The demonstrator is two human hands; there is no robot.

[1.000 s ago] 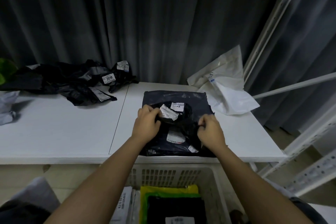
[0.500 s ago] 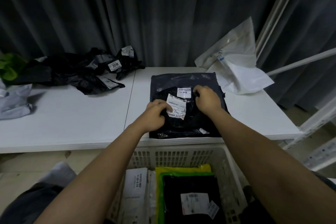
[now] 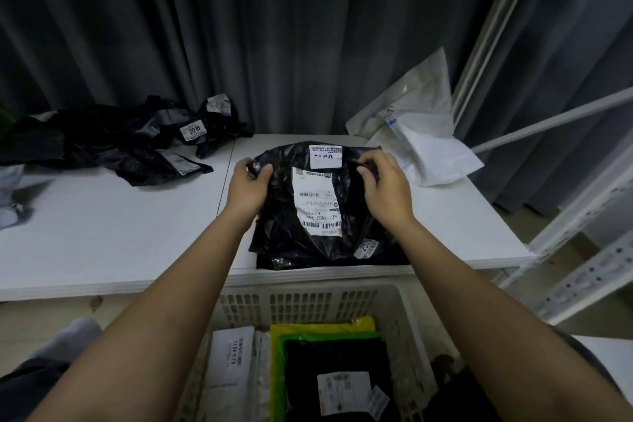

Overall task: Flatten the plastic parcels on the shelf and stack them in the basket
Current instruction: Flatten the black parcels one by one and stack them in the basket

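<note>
My left hand (image 3: 247, 188) and right hand (image 3: 386, 189) pinch the black parcel's (image 3: 317, 243) far corners on the shelf (image 3: 113, 236), basket (image 3: 308, 305) below its front edge, crumpled black bags (image 3: 113, 142) left, white bag (image 3: 421, 144) right.

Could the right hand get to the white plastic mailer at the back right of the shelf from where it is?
Probably yes. The right hand is pinching the black plastic parcel and would have to let go first. The white plastic mailer lies just right of it on the white shelf, with nothing between.

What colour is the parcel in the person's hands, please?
Black parcel, with white labels; the head view shows it.
</note>
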